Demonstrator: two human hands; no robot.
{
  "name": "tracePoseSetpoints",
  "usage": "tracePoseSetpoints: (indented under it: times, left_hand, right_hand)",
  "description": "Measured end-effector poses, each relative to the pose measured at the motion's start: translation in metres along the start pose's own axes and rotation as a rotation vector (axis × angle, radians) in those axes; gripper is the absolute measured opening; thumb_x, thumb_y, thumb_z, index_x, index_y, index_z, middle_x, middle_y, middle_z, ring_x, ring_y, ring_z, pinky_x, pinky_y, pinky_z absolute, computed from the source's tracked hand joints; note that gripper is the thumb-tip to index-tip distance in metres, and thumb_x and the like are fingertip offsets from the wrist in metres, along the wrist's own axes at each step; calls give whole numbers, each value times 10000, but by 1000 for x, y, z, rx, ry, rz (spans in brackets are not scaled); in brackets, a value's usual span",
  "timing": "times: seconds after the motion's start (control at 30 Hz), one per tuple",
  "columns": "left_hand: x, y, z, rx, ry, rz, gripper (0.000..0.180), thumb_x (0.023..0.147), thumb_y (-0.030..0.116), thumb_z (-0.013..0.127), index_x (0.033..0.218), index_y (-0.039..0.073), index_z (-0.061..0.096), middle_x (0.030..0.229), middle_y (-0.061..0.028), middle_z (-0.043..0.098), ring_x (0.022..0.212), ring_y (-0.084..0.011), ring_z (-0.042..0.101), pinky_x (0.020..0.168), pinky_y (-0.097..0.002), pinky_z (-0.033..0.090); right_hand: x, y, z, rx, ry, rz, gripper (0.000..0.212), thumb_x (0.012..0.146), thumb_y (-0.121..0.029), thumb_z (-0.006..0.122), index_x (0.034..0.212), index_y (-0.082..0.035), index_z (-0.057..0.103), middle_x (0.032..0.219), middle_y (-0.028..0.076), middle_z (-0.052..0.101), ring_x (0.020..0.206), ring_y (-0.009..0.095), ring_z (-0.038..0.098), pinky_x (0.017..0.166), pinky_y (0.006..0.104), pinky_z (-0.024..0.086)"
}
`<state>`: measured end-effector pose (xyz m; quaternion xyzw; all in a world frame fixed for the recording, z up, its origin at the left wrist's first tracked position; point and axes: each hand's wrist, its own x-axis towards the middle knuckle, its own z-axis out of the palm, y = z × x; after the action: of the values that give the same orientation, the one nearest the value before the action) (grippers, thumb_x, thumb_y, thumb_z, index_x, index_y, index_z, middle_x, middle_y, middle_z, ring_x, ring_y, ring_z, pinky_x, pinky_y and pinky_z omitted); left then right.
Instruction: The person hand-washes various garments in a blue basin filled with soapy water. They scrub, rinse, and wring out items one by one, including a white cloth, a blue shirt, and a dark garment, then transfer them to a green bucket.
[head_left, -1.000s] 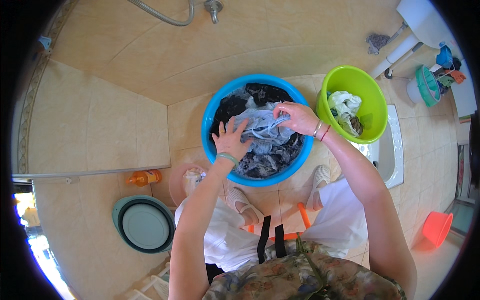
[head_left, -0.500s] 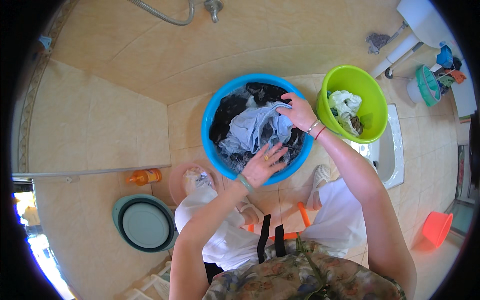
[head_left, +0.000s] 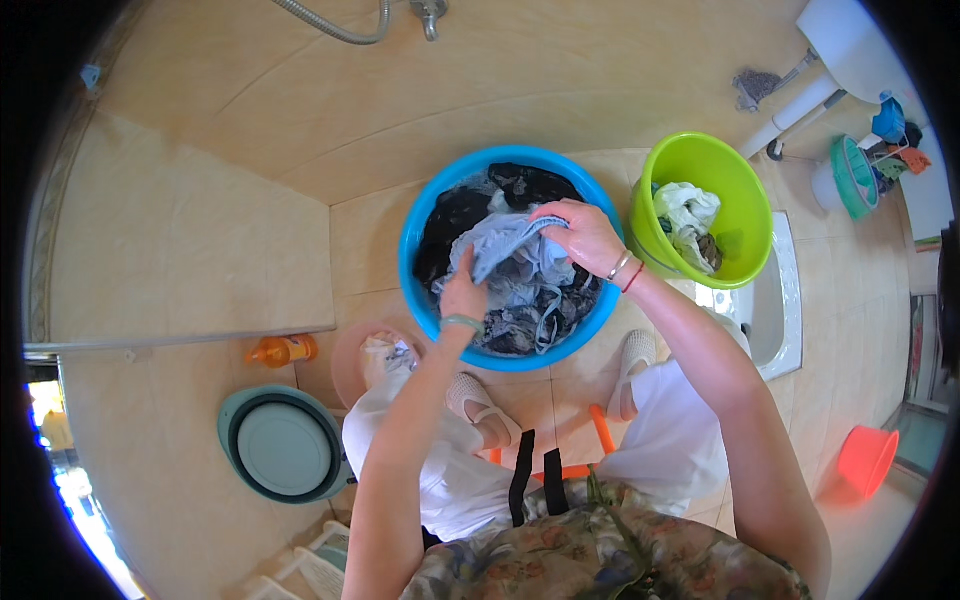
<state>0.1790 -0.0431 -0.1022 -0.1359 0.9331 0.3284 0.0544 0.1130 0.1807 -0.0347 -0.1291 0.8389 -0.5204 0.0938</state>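
Note:
A wet light-blue garment is bunched over dark clothes in soapy water, inside a round blue basin on the floor. My right hand pinches the garment's upper edge between thumb and fingers, near the basin's right side. At the garment's left edge, my left hand is closed on the cloth, with some fingers hidden behind it. A stretch of edge runs taut between both hands. A thin light-blue strap trails down from the garment over the dark cloth.
Right of the basin stands a lime-green tub holding white and dark cloth, beside a white squat toilet. To the left are a pink basin, an orange bottle and a collapsible grey-green basin. A red bucket is at right.
My left hand has gone from spread fingers at the basin's lower side up and left to grip the garment. My right hand has shifted slightly left, still holding the cloth.

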Motion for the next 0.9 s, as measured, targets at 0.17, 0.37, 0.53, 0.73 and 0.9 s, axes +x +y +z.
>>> tracePoseSetpoints:
  times: [0.17, 0.37, 0.53, 0.73, 0.9]
  left_hand:
    - [44, 18, -38, -878, -96, -216, 330, 879, 89, 557, 1199, 68, 635, 1071, -115, 682, 990, -219, 639, 873, -337, 498]
    - [-1, 104, -78, -1144, -503, -287, 685, 854, 195, 634, 1459, 115, 321, 1280, -130, 531, 1096, -246, 572, 909, -396, 492]
    - [-8, 103, -90, -1107, -621, -113, 680, 919, 412, 601, 1448, 79, 331, 1275, -119, 530, 1121, -261, 568, 923, -394, 500]
    - [5, 39, -63, -1343, -377, -474, 690, 932, 630, 420, 1418, 140, 402, 1254, -121, 569, 1151, -270, 540, 994, -509, 434]
    - [-26, -11, -11, -1693, -220, -1085, 1289, 609, 724, 731, 1518, 105, 58, 1570, -158, -5, 1438, -359, 77, 1074, -680, 211]
  right_hand:
    - [6, 8, 3, 274, -150, 20, 307, 835, -225, 693, 1109, -114, 608, 1131, 84, 579, 1009, 187, 600, 808, 339, 517]
    - [-11, -41, 3, -231, -252, -350, 905, 684, -382, 828, 1418, -158, 348, 1207, 200, 531, 1048, 362, 594, 921, 417, 485]
    - [-18, -47, 18, -301, -55, -214, 848, 608, -350, 858, 1338, -190, 458, 1055, 177, 594, 979, 367, 609, 813, 440, 513]
    - [-8, -52, 20, -94, 91, -338, 504, 701, -219, 820, 1129, -90, 587, 1038, 143, 658, 936, 299, 655, 787, 367, 528]
    - [-16, -106, 4, 156, 220, -310, 400, 748, -100, 793, 1092, -40, 599, 986, 54, 671, 875, 151, 652, 797, 292, 522]
